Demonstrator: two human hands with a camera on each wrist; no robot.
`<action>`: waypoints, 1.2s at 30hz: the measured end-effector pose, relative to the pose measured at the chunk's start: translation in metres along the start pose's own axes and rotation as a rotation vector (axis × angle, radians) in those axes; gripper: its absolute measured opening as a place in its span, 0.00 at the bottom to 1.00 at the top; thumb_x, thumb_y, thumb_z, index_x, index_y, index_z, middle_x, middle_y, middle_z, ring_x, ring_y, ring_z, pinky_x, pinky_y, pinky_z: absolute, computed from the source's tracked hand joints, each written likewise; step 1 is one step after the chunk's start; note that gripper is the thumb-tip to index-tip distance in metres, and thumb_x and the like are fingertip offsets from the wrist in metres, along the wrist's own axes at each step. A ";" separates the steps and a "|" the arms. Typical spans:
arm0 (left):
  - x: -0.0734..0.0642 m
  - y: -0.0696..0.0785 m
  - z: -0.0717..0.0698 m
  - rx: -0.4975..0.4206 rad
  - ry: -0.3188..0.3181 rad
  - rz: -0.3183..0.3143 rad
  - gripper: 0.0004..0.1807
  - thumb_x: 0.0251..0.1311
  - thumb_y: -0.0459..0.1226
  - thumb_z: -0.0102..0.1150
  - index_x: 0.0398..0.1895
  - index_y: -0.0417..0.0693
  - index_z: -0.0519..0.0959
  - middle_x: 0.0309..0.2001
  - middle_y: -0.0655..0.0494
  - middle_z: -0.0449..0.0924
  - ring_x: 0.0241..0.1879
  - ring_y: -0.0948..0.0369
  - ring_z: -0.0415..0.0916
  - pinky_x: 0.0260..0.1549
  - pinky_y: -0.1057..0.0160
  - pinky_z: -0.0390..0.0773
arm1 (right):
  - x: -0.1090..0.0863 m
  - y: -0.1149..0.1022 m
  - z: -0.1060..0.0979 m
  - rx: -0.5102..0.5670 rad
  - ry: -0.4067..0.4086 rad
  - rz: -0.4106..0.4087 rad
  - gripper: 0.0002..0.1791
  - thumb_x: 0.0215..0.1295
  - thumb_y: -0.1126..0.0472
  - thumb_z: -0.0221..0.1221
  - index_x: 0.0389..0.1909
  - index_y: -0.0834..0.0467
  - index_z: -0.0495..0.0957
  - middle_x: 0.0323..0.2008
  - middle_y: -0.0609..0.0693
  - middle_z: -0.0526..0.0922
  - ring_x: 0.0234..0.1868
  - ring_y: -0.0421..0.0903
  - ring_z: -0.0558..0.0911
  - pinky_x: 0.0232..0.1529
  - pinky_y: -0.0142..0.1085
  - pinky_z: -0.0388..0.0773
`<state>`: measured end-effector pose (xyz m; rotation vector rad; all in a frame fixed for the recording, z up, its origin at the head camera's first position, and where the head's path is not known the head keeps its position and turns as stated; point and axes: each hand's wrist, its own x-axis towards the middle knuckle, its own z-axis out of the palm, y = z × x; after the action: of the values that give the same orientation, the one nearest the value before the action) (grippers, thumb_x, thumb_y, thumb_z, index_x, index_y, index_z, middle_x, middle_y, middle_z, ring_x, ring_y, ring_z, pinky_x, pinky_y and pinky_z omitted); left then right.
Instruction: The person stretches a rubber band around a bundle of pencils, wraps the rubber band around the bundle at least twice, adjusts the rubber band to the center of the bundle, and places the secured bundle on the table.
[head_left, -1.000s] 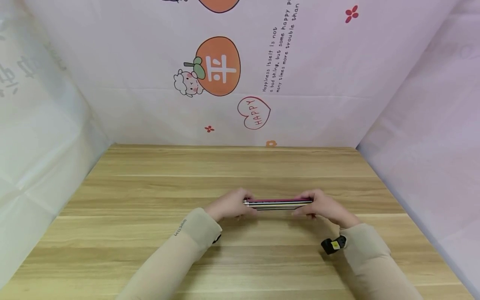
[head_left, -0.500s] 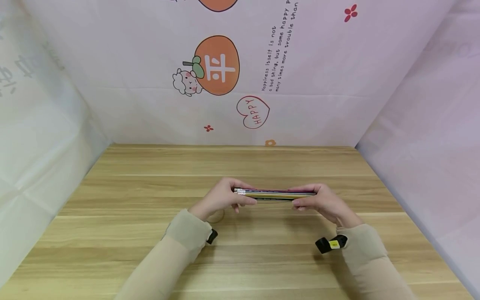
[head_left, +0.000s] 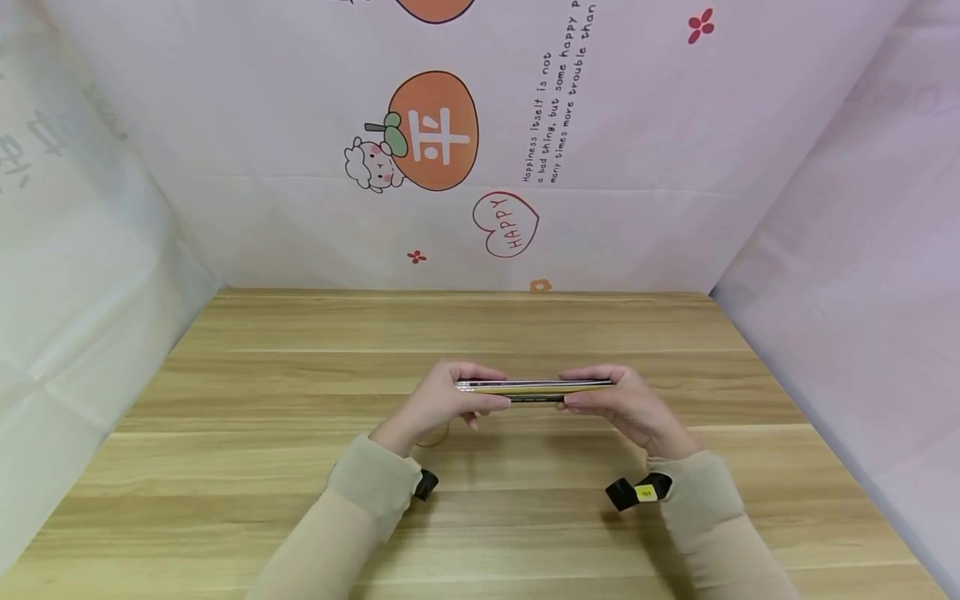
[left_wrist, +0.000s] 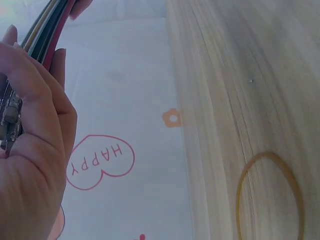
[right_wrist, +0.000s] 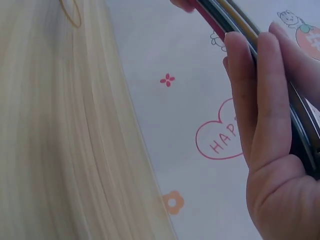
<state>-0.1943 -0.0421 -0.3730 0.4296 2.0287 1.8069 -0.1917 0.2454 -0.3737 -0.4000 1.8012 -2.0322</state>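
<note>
A bundle of several pencils (head_left: pixel 536 390), in gold, red and dark colours, lies level between both hands above the table. My left hand (head_left: pixel 442 398) grips its left end, thumb in front and fingers behind. Metal ferrules and eraser ends (left_wrist: pixel 12 112) show inside that palm in the left wrist view. The right end is held by my right hand (head_left: pixel 626 407), thumb along the near side. Seen from the right wrist, the fingers (right_wrist: pixel 272 95) lie along the pencils and hide part of them. Below the left hand, a thin tan rubber band (left_wrist: pixel 299 195) lies on the wood.
The wood-grain table (head_left: pixel 510 517) ends at a white printed cloth (head_left: pixel 315 233) at the back. More cloth hangs along the left and right sides. Black wrist cameras (head_left: pixel 621 493) sit under both beige sleeves.
Both hands have shifted left and slightly away with the pencils, the right hand most in the last half second. The bundle has turned a little, and the rubber band has come into view.
</note>
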 end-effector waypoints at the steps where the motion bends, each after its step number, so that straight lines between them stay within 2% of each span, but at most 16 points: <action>1: 0.000 -0.001 -0.001 -0.001 0.004 -0.001 0.24 0.53 0.36 0.73 0.55 0.41 0.82 0.34 0.51 0.84 0.27 0.61 0.75 0.23 0.64 0.81 | 0.001 0.001 0.001 0.008 -0.002 -0.003 0.20 0.62 0.77 0.59 0.43 0.50 0.87 0.44 0.51 0.87 0.41 0.45 0.89 0.47 0.33 0.84; 5: -0.003 -0.004 -0.003 0.007 0.012 -0.010 0.23 0.54 0.37 0.73 0.54 0.42 0.82 0.31 0.53 0.84 0.27 0.60 0.76 0.23 0.63 0.81 | 0.002 0.005 0.007 0.042 -0.009 -0.004 0.17 0.62 0.76 0.60 0.42 0.52 0.88 0.45 0.51 0.87 0.42 0.47 0.89 0.49 0.35 0.83; 12: -0.007 -0.006 -0.003 0.001 0.007 -0.041 0.23 0.53 0.36 0.73 0.54 0.45 0.83 0.35 0.51 0.86 0.26 0.58 0.77 0.26 0.57 0.83 | 0.006 0.011 0.016 0.055 0.047 0.043 0.14 0.61 0.75 0.62 0.38 0.53 0.88 0.43 0.52 0.87 0.42 0.48 0.88 0.47 0.35 0.84; 18: -0.008 -0.009 -0.003 0.021 0.021 -0.027 0.22 0.52 0.35 0.74 0.53 0.44 0.83 0.41 0.49 0.86 0.26 0.58 0.78 0.26 0.54 0.84 | 0.009 0.017 0.020 0.080 0.030 0.080 0.14 0.60 0.75 0.63 0.38 0.53 0.88 0.43 0.52 0.88 0.43 0.45 0.88 0.48 0.34 0.83; 26: -0.006 -0.023 0.000 -0.009 0.007 -0.019 0.24 0.54 0.34 0.73 0.55 0.38 0.81 0.44 0.43 0.85 0.28 0.61 0.77 0.25 0.60 0.83 | 0.010 0.019 0.017 0.092 0.018 0.102 0.12 0.60 0.75 0.63 0.42 0.60 0.87 0.48 0.59 0.86 0.42 0.46 0.88 0.46 0.33 0.84; 31: -0.006 -0.027 0.000 -0.012 0.030 -0.009 0.24 0.53 0.35 0.73 0.53 0.37 0.82 0.40 0.45 0.86 0.27 0.61 0.77 0.25 0.59 0.84 | 0.011 0.019 0.016 0.084 0.042 0.128 0.12 0.61 0.75 0.63 0.39 0.58 0.88 0.45 0.57 0.88 0.40 0.45 0.89 0.45 0.33 0.84; 36: -0.006 -0.025 -0.005 0.008 0.077 -0.005 0.25 0.51 0.34 0.74 0.54 0.39 0.81 0.39 0.46 0.85 0.28 0.56 0.80 0.27 0.50 0.85 | 0.013 0.020 0.016 0.104 0.076 0.141 0.14 0.61 0.75 0.62 0.36 0.54 0.88 0.40 0.52 0.89 0.40 0.44 0.89 0.46 0.32 0.84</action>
<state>-0.1905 -0.0526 -0.3967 0.3624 2.0865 1.8401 -0.1934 0.2238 -0.3917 -0.1630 1.7064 -2.0559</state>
